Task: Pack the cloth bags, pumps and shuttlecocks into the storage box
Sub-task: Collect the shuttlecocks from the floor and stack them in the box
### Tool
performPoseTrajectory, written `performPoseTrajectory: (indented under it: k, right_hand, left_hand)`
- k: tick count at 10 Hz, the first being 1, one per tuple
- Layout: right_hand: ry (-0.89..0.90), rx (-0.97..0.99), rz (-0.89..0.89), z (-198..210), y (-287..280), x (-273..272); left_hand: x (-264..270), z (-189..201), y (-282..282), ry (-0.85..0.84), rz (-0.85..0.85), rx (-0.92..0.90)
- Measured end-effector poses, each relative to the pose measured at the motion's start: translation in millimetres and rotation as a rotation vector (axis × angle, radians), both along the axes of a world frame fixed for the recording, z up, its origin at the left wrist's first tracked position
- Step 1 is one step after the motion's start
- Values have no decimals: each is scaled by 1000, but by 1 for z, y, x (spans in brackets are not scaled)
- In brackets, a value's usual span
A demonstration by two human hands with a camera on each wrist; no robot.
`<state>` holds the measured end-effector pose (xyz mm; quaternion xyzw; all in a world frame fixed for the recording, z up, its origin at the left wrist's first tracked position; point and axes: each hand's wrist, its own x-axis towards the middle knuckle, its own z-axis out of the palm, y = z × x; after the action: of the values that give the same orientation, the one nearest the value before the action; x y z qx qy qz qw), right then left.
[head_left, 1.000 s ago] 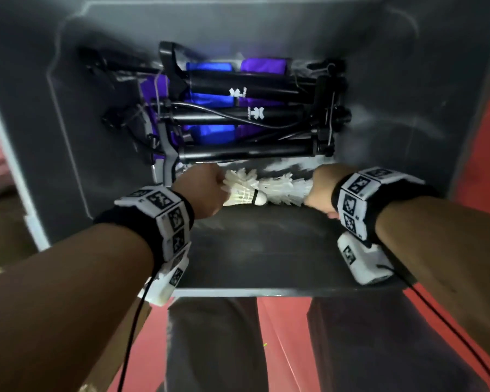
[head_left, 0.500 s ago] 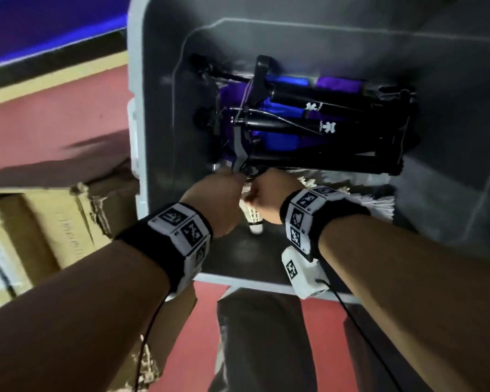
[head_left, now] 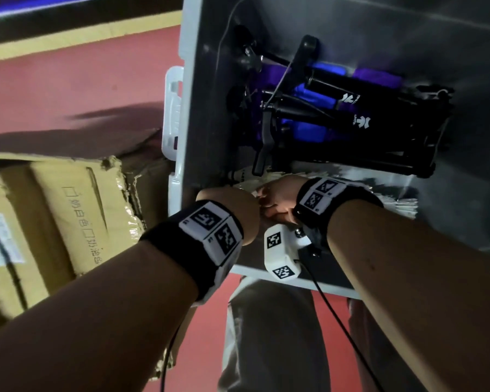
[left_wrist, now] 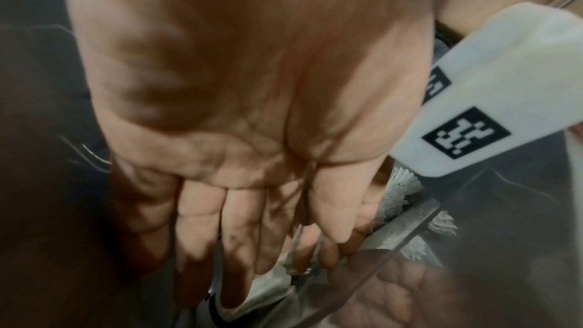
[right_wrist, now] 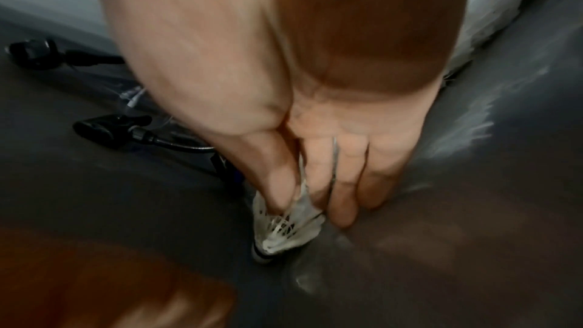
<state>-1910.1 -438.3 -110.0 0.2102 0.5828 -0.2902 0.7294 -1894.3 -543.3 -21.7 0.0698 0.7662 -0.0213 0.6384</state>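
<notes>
The grey storage box point(head_left: 198, 108) holds black pumps point(head_left: 351, 117) lying across blue and purple cloth bags point(head_left: 309, 134). A row of white shuttlecocks point(head_left: 405, 205) lies along the near wall. Both hands are down in the near-left corner, side by side. My right hand point(head_left: 277, 196) pinches one shuttlecock point(right_wrist: 284, 231) between thumb and fingers, with its cork end low against the box floor. My left hand point(head_left: 229, 205) has straight fingers point(left_wrist: 240, 246) pointing down onto white feathers point(left_wrist: 268, 288). More shuttlecocks point(left_wrist: 400, 191) show beside its thumb.
Torn cardboard boxes point(head_left: 54, 222) stand just left of the storage box on the red floor point(head_left: 68, 80). A white latch handle point(head_left: 171, 111) sits on the box's left outer wall. My legs point(head_left: 266, 335) are below the near rim. Pump hoses point(right_wrist: 104, 129) lie near the right hand.
The hands were apart at either end of the shuttlecock row. The right hand has slid left to meet the left hand at the near-left corner. The view has swung left.
</notes>
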Motion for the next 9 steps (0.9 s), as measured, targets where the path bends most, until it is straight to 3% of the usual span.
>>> performPoseTrajectory:
  k: [1, 2, 3, 4, 5, 6, 7, 8, 9]
  right_hand:
    - [21, 7, 75, 5, 8, -2]
    - [28, 50, 48, 25, 29, -8]
    - [79, 55, 148, 53, 56, -20]
    - [295, 59, 391, 111, 76, -39]
    - [536, 14, 684, 207, 83, -55]
    - [756, -120, 963, 345, 83, -59]
    - [960, -323, 1206, 486, 73, -41]
    - [1118, -466, 1411, 608, 63, -3]
    - [1243, -578, 1635, 703, 53, 52]
  left_hand:
    - [3, -4, -1, -10, -34, 10]
    - [5, 5, -4, 10, -17, 18]
    - [4, 24, -3, 51, -17, -28]
    - [-9, 89, 11, 99, 310, -120]
    - [-10, 166, 27, 175, 515, -113]
    - [9, 289, 45, 354, 789, -161]
    - [49, 432, 66, 579, 1095, -218]
    - [114, 537, 88, 707, 1299, -334]
    - [191, 607, 102, 780, 1456, -425]
